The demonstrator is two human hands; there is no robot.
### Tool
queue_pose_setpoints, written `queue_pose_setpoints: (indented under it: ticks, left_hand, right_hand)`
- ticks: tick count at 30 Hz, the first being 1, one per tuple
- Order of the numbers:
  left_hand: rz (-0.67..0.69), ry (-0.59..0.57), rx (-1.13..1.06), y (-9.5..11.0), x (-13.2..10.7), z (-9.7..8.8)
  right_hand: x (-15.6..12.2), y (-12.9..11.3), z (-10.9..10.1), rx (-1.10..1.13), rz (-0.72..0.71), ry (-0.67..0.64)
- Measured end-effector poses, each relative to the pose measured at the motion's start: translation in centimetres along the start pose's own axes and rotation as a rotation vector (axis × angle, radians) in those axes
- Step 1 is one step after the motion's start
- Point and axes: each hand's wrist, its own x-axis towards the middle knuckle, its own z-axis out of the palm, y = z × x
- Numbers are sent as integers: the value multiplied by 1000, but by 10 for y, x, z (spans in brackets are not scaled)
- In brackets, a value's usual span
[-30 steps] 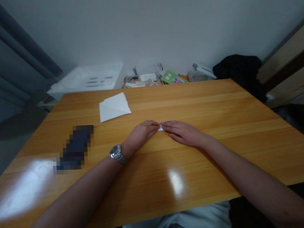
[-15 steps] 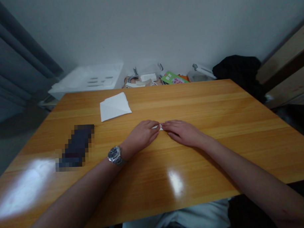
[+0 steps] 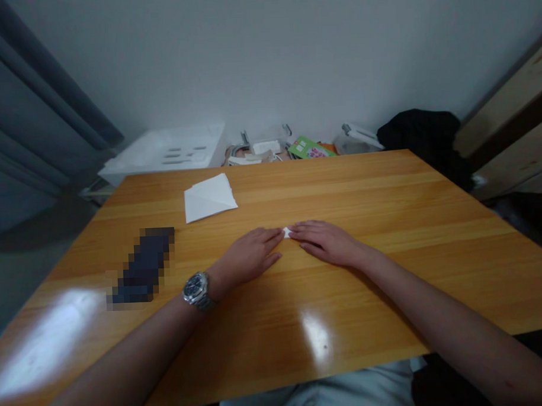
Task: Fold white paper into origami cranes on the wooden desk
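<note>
Dim, cool light; source out of frame. Glossy surface (image 3: 386, 205) throws a big white glare (image 3: 47, 341) well left of the left hand (image 3: 246, 255), smaller bright spot (image 3: 318, 337) on the near side of the right hand (image 3: 328, 242). Soft shadow along the right forearm (image 3: 416, 298). Wide-angle stretch toward edges. Dark item (image 3: 149, 260) left of left hand pixelated. Curtain (image 3: 32, 110) far left murky.

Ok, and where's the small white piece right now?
In the head view, the small white piece lies just right of centre on the table, between the left hand and the right hand.
</note>
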Motion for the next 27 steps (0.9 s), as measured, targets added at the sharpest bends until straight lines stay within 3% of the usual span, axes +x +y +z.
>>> queue_pose_setpoints:
  ticks: [7, 17, 21, 27]
  left_hand:
    - [-84, 43, -40, -13, -24, 4]
    - [-180, 100, -100, -7, -21, 2]
    - [-107, 66, -36, -5, -19, 1]
    - [-108, 65, 31, -3, -17, 2]
  right_hand:
    - [1, -2, 0, 14, 21, -8]
    - [1, -5, -2, -13, 21, -22]
    - [1, -5, 0, -40, 36, -27]
    - [0, -8, 1, -58, 47, -29]
